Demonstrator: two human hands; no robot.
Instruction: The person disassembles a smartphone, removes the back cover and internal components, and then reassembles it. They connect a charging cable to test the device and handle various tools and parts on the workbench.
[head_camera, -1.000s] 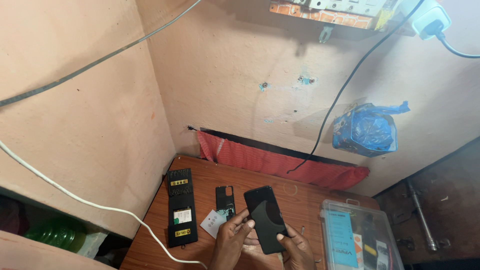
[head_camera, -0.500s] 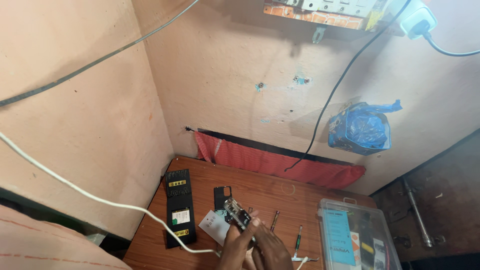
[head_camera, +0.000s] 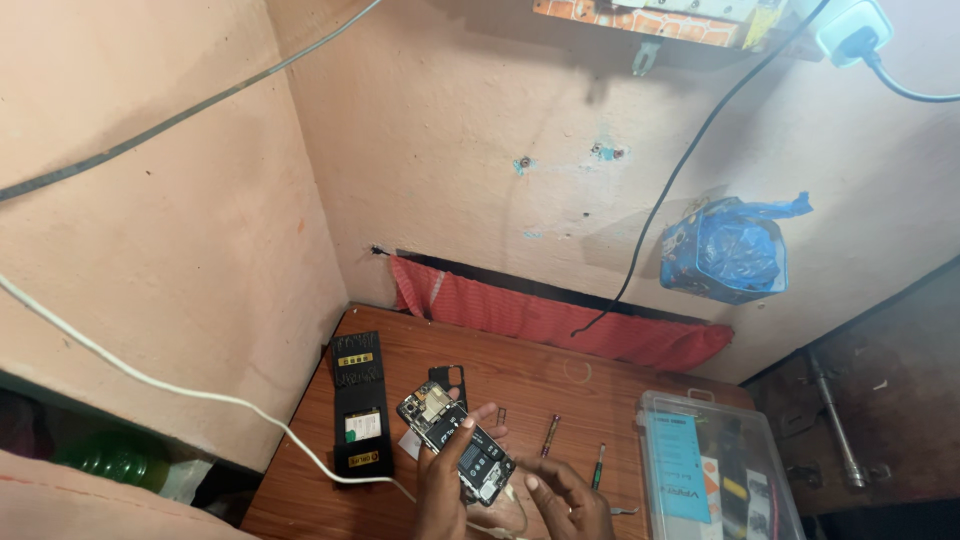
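While the wooden table (head_camera: 560, 365) carries a clear plastic box (head_camera: 715, 470) at right and a black tray (head_camera: 360, 405) at left, the left hand (head_camera: 445, 480) is clamped on an opened phone (head_camera: 455, 443), held above the table; right hand (head_camera: 570, 500) loose, just beside it.

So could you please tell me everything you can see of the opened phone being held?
The opened phone has its back cover off, baring a dark circuit board, metal shields and a camera block at its upper left end. It lies tilted, lengthwise from upper left to lower right, above the wooden table. The left hand holds it from below; the right hand touches its lower end.
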